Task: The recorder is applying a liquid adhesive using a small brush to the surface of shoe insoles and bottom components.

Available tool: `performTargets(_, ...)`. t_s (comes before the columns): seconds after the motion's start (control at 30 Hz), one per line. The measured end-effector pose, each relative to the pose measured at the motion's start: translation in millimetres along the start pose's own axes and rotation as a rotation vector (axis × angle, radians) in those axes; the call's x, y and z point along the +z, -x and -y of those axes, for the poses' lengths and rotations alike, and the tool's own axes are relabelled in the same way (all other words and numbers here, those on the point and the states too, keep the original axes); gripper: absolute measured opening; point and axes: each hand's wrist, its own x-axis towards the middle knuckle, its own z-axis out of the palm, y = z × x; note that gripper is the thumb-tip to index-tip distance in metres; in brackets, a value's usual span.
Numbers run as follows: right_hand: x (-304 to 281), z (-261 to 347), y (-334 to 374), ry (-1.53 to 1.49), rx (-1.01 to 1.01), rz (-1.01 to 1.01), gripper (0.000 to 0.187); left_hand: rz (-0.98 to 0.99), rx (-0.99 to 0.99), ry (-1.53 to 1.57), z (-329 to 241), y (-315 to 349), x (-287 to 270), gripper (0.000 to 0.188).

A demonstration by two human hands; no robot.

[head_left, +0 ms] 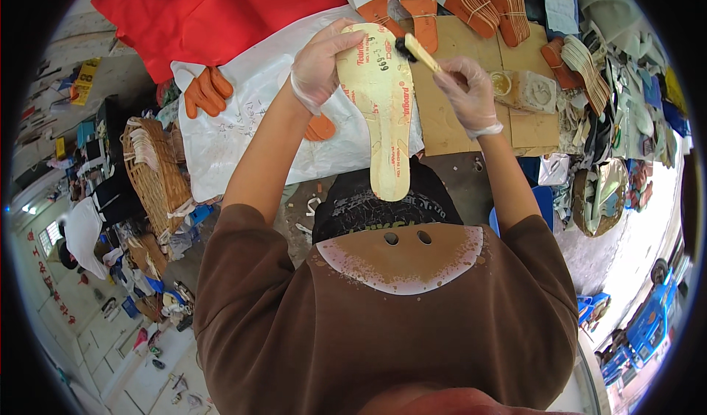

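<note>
Pinching insole board (383, 124) in left hand (324, 63), fingers closed round brush (422, 53) in right hand (467, 91); seemingly mid-brushing; unable to tell amount left.

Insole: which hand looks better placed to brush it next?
Probably the right hand: it holds the brush, bristles close to the insole. The left hand is occupied gripping the insole's upper left edge.

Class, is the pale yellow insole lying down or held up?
Held up: the left hand grips the insole by its upper left edge.
</note>
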Motion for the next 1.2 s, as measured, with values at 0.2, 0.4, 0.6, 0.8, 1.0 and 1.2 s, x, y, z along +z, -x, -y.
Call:
performTargets(0.2,-16.4,9.7,-25.2,0.226,-0.202,0.131,0.018,-0.048,0.006,-0.042,-0.3,6.2,-4.1,0.020)
performTargets(0.4,-32.4,32.1,-15.0,0.332,-0.386,0.408,0.014,-0.100,0.006,0.076,0.2,9.9,-15.6,0.022)
performTargets(0.6,-49.7,30.5,11.4,0.182,-0.225,0.683,0.012,-0.141,0.027,0.151,-8.8,12.1,-32.4,0.026)
performTargets(0.8,-86.6,-1.2,32.2,0.100,0.172,0.191,0.014,-0.354,0.155,0.170,-18.5,26.3,-18.8,0.035)
performTargets(1.0,-58.1,-51.9,36.3,0.351,0.148,-0.275,0.017,-0.298,0.285,0.121,19.8,44.0,36.3,0.030)
performTargets(1.2,16.0,-37.9,51.3,0.099,0.062,-0.413,0.013,-0.398,0.491,0.138,57.8,50.4,87.0,0.021)
